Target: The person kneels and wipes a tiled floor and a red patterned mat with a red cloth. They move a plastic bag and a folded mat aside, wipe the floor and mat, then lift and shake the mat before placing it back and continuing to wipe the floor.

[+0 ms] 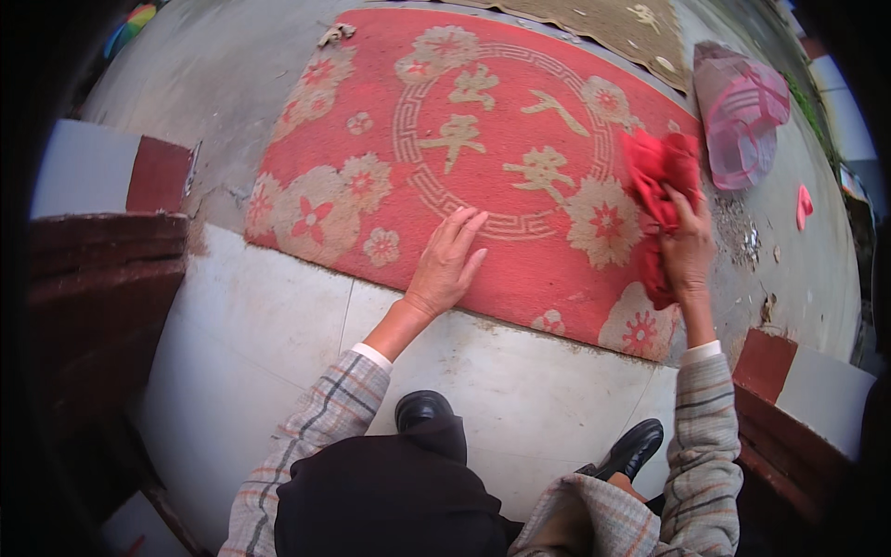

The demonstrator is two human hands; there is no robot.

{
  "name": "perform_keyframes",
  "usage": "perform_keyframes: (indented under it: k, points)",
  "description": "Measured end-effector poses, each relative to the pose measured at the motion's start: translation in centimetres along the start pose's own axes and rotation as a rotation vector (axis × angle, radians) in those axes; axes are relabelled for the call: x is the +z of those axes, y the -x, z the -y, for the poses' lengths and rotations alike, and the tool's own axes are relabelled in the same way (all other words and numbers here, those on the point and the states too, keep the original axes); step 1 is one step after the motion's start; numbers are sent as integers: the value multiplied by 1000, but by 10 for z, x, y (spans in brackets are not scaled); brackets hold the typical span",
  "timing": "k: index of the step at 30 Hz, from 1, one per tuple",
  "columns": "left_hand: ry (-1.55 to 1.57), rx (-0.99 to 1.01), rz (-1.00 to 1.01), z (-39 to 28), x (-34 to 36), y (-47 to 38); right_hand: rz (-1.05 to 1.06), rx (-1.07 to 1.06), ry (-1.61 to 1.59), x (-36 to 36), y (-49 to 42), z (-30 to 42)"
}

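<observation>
A red doormat (515, 278) with beige flowers, a ring pattern and large beige characters lies where white floor tiles meet grey concrete. Over the mat's near part is my left hand (447, 261), empty, its fingers loosely spread; whether it touches the mat I cannot tell. At the mat's right side, my right hand (688, 244) grips a bunched red cloth (653, 167), which spreads beyond my fingers and hangs down beside the palm. Part of the cloth is hidden by the hand.
A pinkish translucent plastic bag (741, 122) lies right of the mat, near grit and a pink piece (804, 207). A brown mat (612, 21) lies beyond. Dark red door-frame bases (104, 264) flank the tiles. My black shoes (422, 409) stand on the tiles.
</observation>
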State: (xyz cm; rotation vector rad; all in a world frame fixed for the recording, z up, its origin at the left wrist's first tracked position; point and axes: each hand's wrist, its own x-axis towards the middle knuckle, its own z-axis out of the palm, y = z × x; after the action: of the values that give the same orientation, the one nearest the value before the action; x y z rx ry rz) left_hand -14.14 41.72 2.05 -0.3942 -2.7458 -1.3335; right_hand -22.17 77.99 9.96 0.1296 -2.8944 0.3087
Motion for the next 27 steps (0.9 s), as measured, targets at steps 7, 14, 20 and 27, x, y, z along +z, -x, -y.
perform_keyframes:
  k: [7,14,20,27]
  points:
    - [-119,-159,-302,47,-60,29,65,-330,-253,36,-20,200]
    - [-114,-322,-873,104,-132,75,132,-656,-575,112,3,388]
    - [-94,-477,-898,121,-151,70,265,-786,-422,177,16,444]
    - [-62,-281,-635,115,-113,35,131,-170,160,138,-139,142]
